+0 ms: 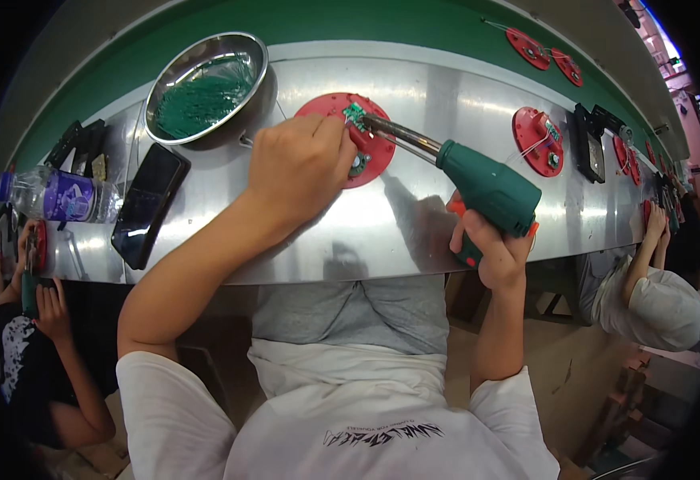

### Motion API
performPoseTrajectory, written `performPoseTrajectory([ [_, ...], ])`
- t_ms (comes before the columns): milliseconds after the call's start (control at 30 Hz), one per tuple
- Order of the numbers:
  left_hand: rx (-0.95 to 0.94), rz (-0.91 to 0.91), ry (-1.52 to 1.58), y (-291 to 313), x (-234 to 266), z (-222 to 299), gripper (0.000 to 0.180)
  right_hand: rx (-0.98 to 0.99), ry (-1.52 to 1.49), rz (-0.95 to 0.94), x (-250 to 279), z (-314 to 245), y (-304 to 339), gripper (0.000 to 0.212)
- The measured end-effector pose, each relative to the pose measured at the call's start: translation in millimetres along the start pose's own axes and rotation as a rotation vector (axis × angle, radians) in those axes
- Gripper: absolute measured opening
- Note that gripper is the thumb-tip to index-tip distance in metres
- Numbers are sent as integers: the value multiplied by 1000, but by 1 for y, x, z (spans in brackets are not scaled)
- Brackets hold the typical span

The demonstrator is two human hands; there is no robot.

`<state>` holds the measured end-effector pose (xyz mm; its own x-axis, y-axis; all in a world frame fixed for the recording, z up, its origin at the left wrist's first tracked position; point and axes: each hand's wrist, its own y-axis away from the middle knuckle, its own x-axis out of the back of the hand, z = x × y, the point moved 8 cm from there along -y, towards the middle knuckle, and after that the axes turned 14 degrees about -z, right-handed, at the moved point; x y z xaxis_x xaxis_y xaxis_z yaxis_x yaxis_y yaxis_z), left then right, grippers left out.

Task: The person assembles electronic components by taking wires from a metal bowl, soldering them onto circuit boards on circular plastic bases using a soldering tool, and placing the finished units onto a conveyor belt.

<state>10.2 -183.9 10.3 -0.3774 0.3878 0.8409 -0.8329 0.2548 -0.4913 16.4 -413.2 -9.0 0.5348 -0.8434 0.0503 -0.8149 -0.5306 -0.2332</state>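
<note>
My right hand (494,248) is wrapped round the grip of a green soldering gun (490,182) with orange-red parts. Its long metal barrel points left, and the tip meets a small green circuit board (355,116) on a red round plate (378,156). My left hand (302,164) is closed over the left part of that plate, next to the board. The fingertips are hidden, so what they pinch cannot be made out. A short metal end (245,140) sticks out to the left of this hand.
A steel bowl (263,94) of green strands stands at the back left. Near it lie a black phone (151,206) and a purple-labelled bottle (70,196). Another red plate (538,142) with wires sits on the right of the metal table (310,256). Co-workers sit at both sides.
</note>
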Motion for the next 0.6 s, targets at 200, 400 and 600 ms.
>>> performPoseTrajectory([
  [200,19,-5,20,-1,-2,-4,18,-14,2,-9,-2,-2,-5,14],
  [400,44,-46,22,1,-3,-7,8,-77,48,-89,1,5,-5,25],
  [600,34,-42,32,1,-4,-7,8,-28,-167,-5,4,7,-9,30],
])
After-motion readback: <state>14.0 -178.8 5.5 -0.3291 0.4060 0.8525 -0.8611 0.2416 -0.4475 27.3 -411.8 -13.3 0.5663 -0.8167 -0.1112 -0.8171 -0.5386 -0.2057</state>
